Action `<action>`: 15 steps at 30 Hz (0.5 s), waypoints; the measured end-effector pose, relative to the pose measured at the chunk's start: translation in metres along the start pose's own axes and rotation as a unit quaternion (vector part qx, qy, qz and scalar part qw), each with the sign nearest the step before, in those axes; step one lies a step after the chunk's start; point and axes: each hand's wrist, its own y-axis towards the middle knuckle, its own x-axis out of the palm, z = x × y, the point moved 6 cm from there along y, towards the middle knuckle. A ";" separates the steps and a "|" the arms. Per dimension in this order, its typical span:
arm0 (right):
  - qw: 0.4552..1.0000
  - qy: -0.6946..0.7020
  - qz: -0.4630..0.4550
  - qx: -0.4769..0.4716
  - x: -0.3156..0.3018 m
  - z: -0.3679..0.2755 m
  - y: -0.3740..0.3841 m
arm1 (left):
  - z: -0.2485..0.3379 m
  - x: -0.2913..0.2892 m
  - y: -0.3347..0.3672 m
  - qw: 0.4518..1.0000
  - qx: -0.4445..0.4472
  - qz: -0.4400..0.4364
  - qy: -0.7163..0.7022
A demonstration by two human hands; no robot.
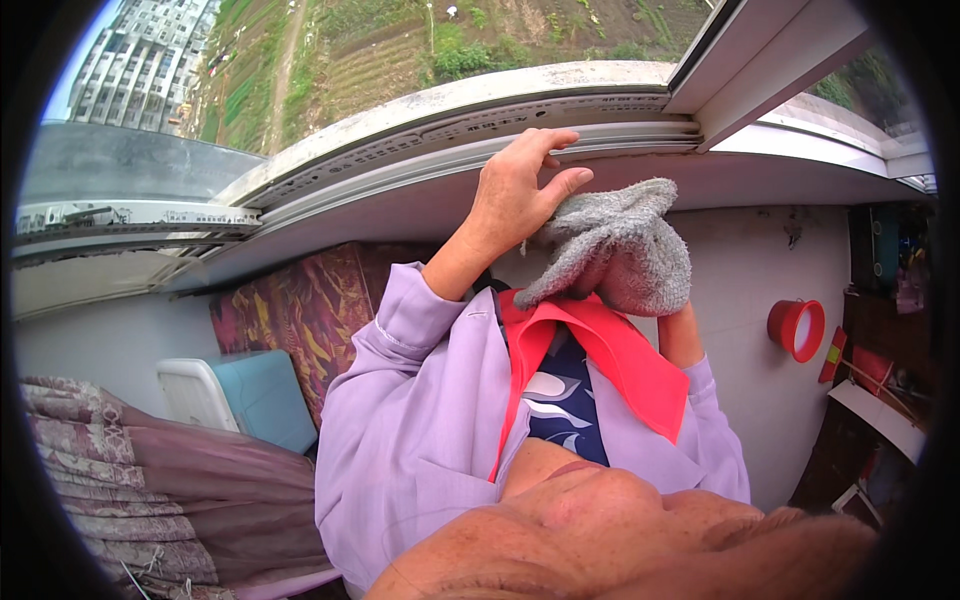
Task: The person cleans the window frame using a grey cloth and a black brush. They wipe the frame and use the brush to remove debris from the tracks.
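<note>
Grey cloth [655, 265] in front of chest, near window track [640, 133]. Left hand [515, 192] empty, fingers loose, beside cloth. Right wrist [682, 335] runs into cloth; grip hidden, can't tell. Suggest tucking flaps in, folding evenly.

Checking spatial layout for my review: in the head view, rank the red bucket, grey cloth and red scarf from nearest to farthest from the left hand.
1. Grey cloth, right beside the left hand
2. Red scarf, to its lower right
3. Red bucket, far right
</note>
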 end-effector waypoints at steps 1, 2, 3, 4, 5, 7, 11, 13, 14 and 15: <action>1.000 0.012 0.003 -0.020 -0.003 -0.002 -0.001 | -0.002 -0.002 -0.006 0.996 -0.023 0.032 -0.083; 0.999 0.029 0.005 -0.041 -0.006 -0.004 -0.002 | -0.003 -0.003 -0.014 0.983 -0.046 0.064 -0.166; 0.997 0.044 0.009 -0.063 -0.009 -0.005 -0.003 | 0.000 -0.001 -0.021 0.981 -0.043 0.061 -0.176; 0.995 0.060 0.011 -0.085 -0.012 -0.006 -0.004 | 0.003 0.002 -0.028 0.980 -0.040 0.059 -0.187; 0.991 0.079 0.012 -0.105 -0.016 -0.005 -0.004 | 0.009 0.008 -0.034 0.983 -0.020 0.031 -0.180; 0.983 0.126 0.005 -0.134 -0.021 0.001 -0.004 | 0.014 0.029 -0.042 0.978 -0.019 -0.042 -0.202; 0.980 0.105 -0.022 -0.166 -0.013 0.024 -0.009 | 0.014 0.065 -0.045 0.925 -0.069 -0.088 -0.364; 0.968 -0.067 0.012 -0.241 0.003 0.028 -0.014 | 0.015 0.069 -0.044 0.917 -0.091 -0.070 -0.382; 0.962 -0.092 0.029 -0.255 0.004 0.031 -0.015 | 0.010 0.072 -0.045 0.921 -0.105 -0.071 -0.369; 0.955 -0.118 0.046 -0.268 0.008 0.032 -0.015 | 0.006 0.075 -0.045 0.924 -0.118 -0.073 -0.356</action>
